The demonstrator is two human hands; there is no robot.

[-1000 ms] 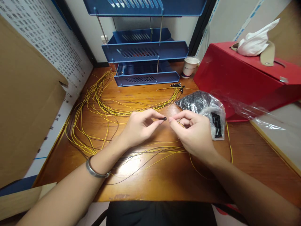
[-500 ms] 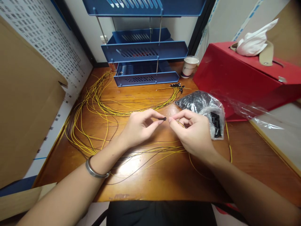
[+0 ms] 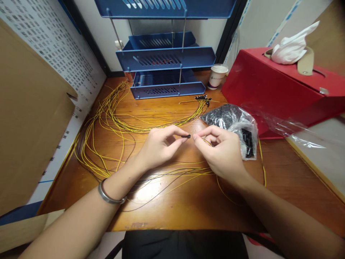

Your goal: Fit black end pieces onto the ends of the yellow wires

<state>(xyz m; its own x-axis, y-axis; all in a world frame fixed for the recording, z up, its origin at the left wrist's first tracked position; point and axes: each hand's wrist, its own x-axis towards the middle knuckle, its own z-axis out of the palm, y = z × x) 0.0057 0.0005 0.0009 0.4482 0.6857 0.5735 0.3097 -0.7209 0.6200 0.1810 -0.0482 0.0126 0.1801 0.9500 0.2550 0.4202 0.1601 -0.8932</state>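
Left hand (image 3: pixel 159 145) pinches a small black connector (image 3: pixel 188 136) between thumb and forefinger; right hand (image 3: pixel 222 151), fingers curled, pinches a yellow wire (image 3: pixel 207 142) tip-to-tip beside it.

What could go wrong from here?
1. The tiny black cap is pinched only by fingertips of the left hand; it might slip and vanish among the loose wires.
2. The right hand, pinching a yellow wire, sits beside the open bag of black parts; a tug could spill them.

The desk (image 3: pixel 172 208) is glossy varnished wood. The stacked trays (image 3: pixel 165 59) are matt blue plastic on metal rods. The bag (image 3: pixel 234 120) is clear, crinkled plastic; the wrist bangle (image 3: pixel 107 196) is shiny metal.
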